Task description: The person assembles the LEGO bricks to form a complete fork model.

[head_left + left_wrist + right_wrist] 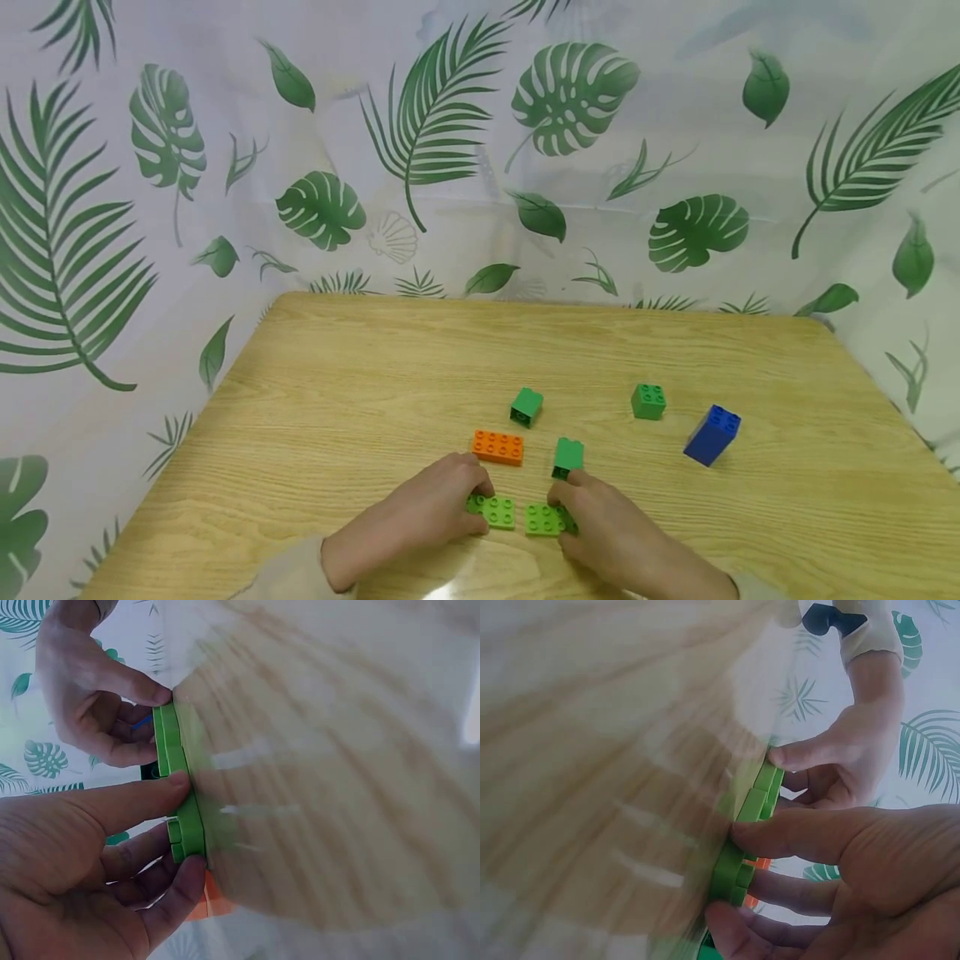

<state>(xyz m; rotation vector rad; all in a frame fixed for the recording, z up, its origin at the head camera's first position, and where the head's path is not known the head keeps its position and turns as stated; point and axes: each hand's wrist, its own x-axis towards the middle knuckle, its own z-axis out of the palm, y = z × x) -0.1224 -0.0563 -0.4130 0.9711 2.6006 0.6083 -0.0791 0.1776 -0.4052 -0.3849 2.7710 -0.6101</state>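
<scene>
Two light green toy bricks lie studs up, end to end on the table, a narrow gap between them in the head view. My left hand [438, 504] pinches the left light green brick [501, 512] by its outer end, thumb on the near side. On the other side, my right hand [611, 529] pinches the right light green brick [542, 520] the same way. Its fingers partly cover that brick's right end. Just beyond the right fingertips is a dark green brick [569, 455]. An orange brick [498, 448] lies flat past the left fingers.
Farther back on the wooden table [360, 367] lies another dark green brick [527, 406]. To the right stand a green brick [648, 402] and a tall blue block [712, 436]. A leaf-printed cloth [450, 250] hangs behind the table.
</scene>
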